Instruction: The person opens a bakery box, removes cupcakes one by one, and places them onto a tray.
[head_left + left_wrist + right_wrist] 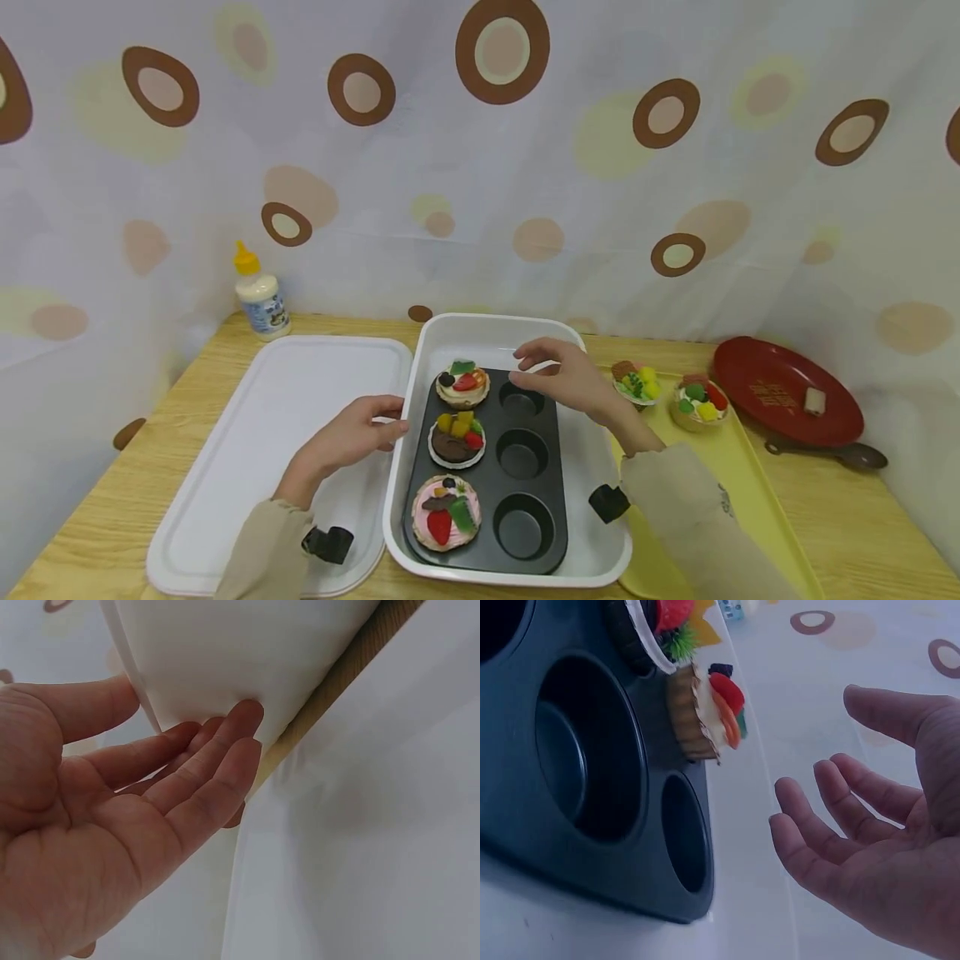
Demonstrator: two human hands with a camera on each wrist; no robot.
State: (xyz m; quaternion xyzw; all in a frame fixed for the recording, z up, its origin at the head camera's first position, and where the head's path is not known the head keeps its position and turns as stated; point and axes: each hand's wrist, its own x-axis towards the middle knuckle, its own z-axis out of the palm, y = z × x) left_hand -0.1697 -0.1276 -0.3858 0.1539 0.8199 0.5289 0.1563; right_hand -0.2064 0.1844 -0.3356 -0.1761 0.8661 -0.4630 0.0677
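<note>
A dark muffin tin [489, 492] lies in a white plastic tub [600, 571]. Its left column holds three toy tarts: one with cream and fruit [462, 387] at the back, one chocolate-coloured [457, 442] in the middle, one pink [446, 515] in front. The right column's cups are bare. My left hand [347, 435] is at the tub's left wall, thumb by the rim and relaxed fingers against the outside in the left wrist view. Over the back right cup hovers my right hand [562, 379], fingers loosely bent and holding nothing in the right wrist view.
Left of the tub lies a white lid [300, 392], with a yellow-capped bottle [262, 304] behind it. A yellow tray [738, 500] on the right carries two more tarts [699, 404]. Beyond it are a red plate [787, 392] and a dark spoon [858, 455].
</note>
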